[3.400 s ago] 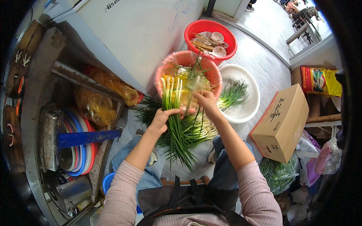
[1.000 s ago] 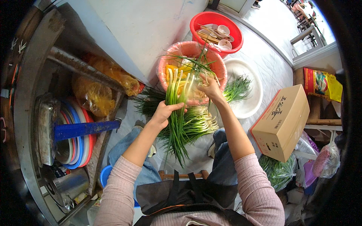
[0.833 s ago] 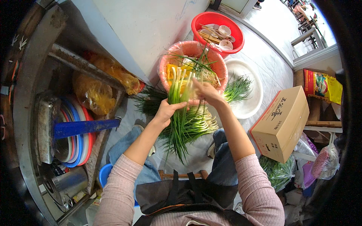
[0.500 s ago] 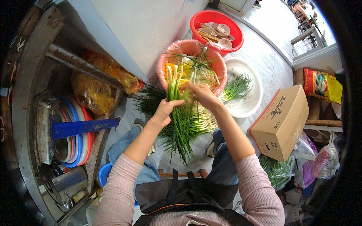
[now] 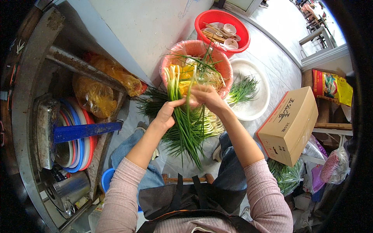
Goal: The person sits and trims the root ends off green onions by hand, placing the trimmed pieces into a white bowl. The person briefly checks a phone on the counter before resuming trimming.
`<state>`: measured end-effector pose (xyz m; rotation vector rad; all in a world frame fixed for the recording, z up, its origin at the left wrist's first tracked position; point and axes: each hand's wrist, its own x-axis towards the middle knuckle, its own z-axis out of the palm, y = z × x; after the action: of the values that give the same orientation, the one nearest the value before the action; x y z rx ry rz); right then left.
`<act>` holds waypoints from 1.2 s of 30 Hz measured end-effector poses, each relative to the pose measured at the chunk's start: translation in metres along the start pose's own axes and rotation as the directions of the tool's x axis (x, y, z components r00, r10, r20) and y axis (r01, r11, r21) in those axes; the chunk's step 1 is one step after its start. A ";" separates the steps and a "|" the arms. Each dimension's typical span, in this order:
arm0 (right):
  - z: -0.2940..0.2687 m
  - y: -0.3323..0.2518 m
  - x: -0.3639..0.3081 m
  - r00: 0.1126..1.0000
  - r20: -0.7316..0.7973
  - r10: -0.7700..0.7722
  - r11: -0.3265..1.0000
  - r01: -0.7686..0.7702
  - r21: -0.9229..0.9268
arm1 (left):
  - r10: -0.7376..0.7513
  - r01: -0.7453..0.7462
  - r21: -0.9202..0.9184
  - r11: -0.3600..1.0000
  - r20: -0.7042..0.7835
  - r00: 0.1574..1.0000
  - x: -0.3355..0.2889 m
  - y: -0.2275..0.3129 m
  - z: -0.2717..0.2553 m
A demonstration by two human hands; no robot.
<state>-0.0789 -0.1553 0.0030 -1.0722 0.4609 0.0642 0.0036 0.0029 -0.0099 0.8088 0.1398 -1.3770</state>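
Observation:
My left hand [image 5: 167,115] is closed round a bunch of spring onions [image 5: 175,87], white ends pointing away and green leaves hanging back towards me. Slightly blurred, my right hand [image 5: 210,98] has its fingers drawn together at a single spring onion stalk [image 5: 189,99] beside the bunch. Both hands are at the near edge of a tub lined with pink plastic [image 5: 164,66], which contains yellow plastic and onion trimmings [image 5: 215,75]. Beneath my hands, a large heap of spring onions [image 5: 211,125] lies on the floor. More spring onions [image 5: 244,90] rest in a round white basket [image 5: 265,93] to the right.
A red basin [image 5: 245,42] holding bowls and chopsticks stands behind the tub. At right are a cardboard box [image 5: 289,126], a yellow-red packet [image 5: 332,87] and bagged greens [image 5: 285,174]. On the left, a metal rack [image 5: 70,64] holds bags and stacked round plastic items [image 5: 81,136].
The bunch has shifted slightly left with my left hand, and its leaf tips have swung right. A single stalk now stands apart beside my right fingers.

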 end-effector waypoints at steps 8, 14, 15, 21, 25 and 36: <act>0.009 0.004 0.001 0.909 -0.079 -0.410 0.797 0.314 -0.516 | 0.224 -0.197 0.193 0.961 -0.127 0.966 -0.010 0.000 0.016; 0.011 0.002 -0.003 0.814 0.014 -0.580 0.540 0.397 -0.742 | 0.221 -0.194 0.162 0.968 -0.164 0.961 -0.006 0.000 0.009; 0.011 0.000 -0.005 0.820 0.011 -0.572 0.527 0.377 -0.762 | 0.226 -0.197 0.165 0.966 -0.178 0.958 -0.006 0.000 0.009; 0.018 -0.006 -0.009 0.756 -0.021 -0.654 0.465 0.381 -0.799 | 0.348 -0.297 0.305 0.905 -0.130 0.928 -0.016 0.006 0.020; 0.026 -0.012 -0.006 0.901 -0.025 -0.433 0.540 0.237 -0.807 | 0.440 -0.401 0.334 0.853 -0.044 0.897 -0.023 0.009 0.026; 0.030 -0.048 -0.006 0.755 0.051 -0.654 0.259 0.286 -0.923 | 0.499 -0.405 0.393 0.825 -0.171 0.850 -0.030 0.020 0.018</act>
<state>-0.0615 -0.1517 0.0575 -2.3396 0.3728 -0.5265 0.0083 0.0161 0.0274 1.2352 -0.0907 -0.8349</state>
